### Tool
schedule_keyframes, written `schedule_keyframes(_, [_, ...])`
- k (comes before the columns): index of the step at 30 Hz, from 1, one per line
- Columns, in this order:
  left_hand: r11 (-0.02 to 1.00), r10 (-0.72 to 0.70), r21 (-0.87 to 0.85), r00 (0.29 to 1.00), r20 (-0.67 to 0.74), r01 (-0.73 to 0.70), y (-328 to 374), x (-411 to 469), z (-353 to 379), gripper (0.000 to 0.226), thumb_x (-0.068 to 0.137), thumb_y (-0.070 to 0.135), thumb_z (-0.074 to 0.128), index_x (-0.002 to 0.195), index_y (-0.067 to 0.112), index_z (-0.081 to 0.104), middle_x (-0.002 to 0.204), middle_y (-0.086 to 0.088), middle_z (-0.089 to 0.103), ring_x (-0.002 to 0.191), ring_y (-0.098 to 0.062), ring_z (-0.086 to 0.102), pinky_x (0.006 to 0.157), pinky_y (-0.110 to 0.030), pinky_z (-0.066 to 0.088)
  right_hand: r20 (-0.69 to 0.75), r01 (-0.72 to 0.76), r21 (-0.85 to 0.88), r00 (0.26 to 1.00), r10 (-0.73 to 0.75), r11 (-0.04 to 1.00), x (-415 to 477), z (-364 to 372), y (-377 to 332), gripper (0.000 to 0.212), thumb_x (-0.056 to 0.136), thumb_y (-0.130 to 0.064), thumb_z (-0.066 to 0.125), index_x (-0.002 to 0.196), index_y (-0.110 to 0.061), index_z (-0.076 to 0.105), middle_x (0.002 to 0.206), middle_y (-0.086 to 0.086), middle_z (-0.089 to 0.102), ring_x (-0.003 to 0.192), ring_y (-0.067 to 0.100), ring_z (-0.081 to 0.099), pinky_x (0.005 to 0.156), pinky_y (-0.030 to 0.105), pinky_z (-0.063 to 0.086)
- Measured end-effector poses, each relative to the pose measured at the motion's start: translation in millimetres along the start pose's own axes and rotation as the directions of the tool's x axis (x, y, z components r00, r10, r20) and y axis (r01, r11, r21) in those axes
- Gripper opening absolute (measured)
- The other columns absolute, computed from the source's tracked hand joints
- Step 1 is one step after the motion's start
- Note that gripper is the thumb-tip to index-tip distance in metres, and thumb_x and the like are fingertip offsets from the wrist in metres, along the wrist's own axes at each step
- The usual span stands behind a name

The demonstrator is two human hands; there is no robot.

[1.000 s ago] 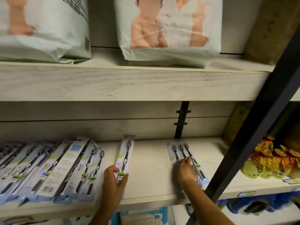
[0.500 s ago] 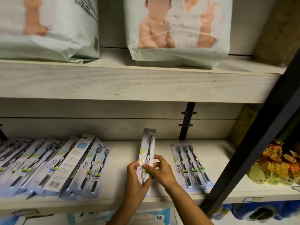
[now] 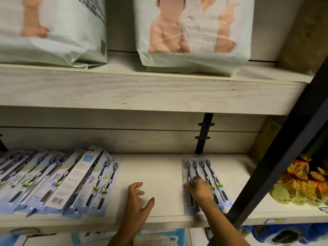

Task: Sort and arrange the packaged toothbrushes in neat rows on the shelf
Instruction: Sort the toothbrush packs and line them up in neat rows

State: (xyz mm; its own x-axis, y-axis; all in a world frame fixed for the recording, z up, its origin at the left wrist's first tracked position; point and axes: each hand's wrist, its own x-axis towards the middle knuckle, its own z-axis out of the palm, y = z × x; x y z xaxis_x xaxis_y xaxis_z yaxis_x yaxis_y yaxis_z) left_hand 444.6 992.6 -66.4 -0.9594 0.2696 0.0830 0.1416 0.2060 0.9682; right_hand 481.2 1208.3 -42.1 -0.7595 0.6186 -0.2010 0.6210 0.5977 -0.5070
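Toothbrush packs (image 3: 217, 174), four abreast, right hand (image 3: 199, 189) touching them

Black-handled toothbrushes in flat lavender-white card packs (image 3: 214, 176) with green labels lay on a pale, grey-grained wooden shelf (image 3: 156, 171). A wider spread of matching card packs (image 3: 71, 178) at left carried blue and red lettering and one black-and-white barcode. Soft mint-green plastic bags (image 3: 193, 59) above bore a skin-toned baby print. A black metal post (image 3: 271, 166) crossed yellow-and-orange citrus-patterned packets (image 3: 301, 176).

Left hand (image 3: 138, 201) and right hand (image 3: 200, 191) are bare, as are both forearms (image 3: 225, 226).
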Motion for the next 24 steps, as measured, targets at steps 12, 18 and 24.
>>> schedule_keyframes(12, [0.994,-0.093,0.056,0.995,-0.017,0.094,-6.3,-1.0,-12.9,0.054,0.077,0.003,0.071,0.115,0.023,0.039,0.103,-0.002,0.049,0.094,-0.018,0.051,0.077,-0.022,0.044,-0.046,0.053,-0.344,0.996,-0.073,0.938,-8.2,6.3,2.0,0.042,0.094,-0.017,0.049,0.133,-0.011,0.037,0.142,0.014,0.031,0.111,0.023,0.056,0.088,0.028,0.05])
schedule_keyframes(18, [0.985,-0.034,0.169,0.999,-0.021,0.037,-2.8,-12.8,-26.0,0.046,0.079,0.003,0.066,0.102,0.033,0.041,0.107,0.009,0.048,0.097,-0.008,0.049,0.073,-0.01,0.041,-0.058,0.066,-0.356,0.994,-0.093,0.932,-15.6,4.6,0.6,0.043,0.091,-0.026,0.054,0.131,-0.015,0.04,0.138,0.011,0.029,0.108,0.02,0.055,0.087,0.027,0.051])
schedule_keyframes(24, [0.931,0.079,0.362,0.995,-0.056,-0.053,-4.3,-20.3,-53.3,0.036,0.083,0.011,0.063,0.096,0.038,0.042,0.102,0.024,0.045,0.095,0.0,0.049,0.076,-0.001,0.037,-0.111,0.184,-0.193,0.972,-0.208,0.964,-26.9,11.9,-14.7,0.034,0.094,-0.032,0.051,0.124,-0.016,0.049,0.131,0.012,0.036,0.098,0.025,0.06,0.08,0.032,0.052])
